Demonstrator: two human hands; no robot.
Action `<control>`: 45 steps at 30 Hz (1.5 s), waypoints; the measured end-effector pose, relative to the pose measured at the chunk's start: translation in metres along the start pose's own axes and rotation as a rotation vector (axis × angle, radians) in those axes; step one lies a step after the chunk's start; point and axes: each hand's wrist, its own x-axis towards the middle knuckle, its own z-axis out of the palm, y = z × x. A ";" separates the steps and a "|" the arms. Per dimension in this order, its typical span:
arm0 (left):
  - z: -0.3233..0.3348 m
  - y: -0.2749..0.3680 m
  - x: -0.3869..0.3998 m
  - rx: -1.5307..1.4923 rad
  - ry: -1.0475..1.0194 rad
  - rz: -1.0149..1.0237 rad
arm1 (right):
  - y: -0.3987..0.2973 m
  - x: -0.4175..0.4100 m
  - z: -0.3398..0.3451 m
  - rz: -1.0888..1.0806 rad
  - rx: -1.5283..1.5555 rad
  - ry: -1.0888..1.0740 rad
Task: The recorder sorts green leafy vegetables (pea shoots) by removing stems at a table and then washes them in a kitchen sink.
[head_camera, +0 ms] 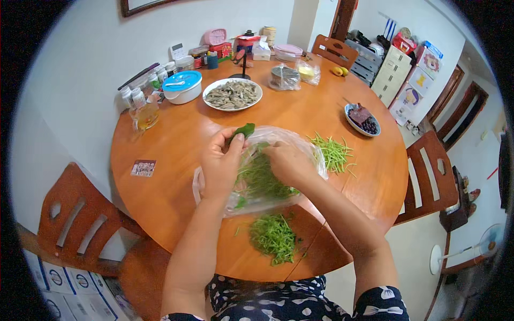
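Observation:
My left hand pinches a dark green leaf between thumb and fingers, over the left side of a clear plastic bag. My right hand is bent over the bag with its fingertips drawn together. Whether anything is between those fingertips is hidden. Under both hands, leafy greens with thin stems lie on the spread bag. To the right of it is a pile of trimmed light green stems. Nearer my body, a heap of feathery green sprigs rests on the wooden table.
Behind the bag stand a white plate of shrimp-like pieces, a blue-lidded tub and a glass jug. A bowl of dark berries sits at the right. Wooden chairs flank the round table.

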 end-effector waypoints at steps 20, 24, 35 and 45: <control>-0.001 -0.003 0.000 0.059 -0.047 -0.023 | -0.003 0.006 0.002 0.050 0.028 -0.012; 0.000 -0.004 0.000 0.039 -0.055 -0.008 | 0.010 0.002 0.000 -0.045 0.279 0.193; 0.003 -0.005 0.000 0.059 -0.055 -0.075 | 0.021 -0.031 -0.028 -0.007 0.885 0.240; -0.003 -0.005 -0.001 0.003 -0.156 -0.263 | 0.037 -0.042 0.000 -0.020 1.060 0.387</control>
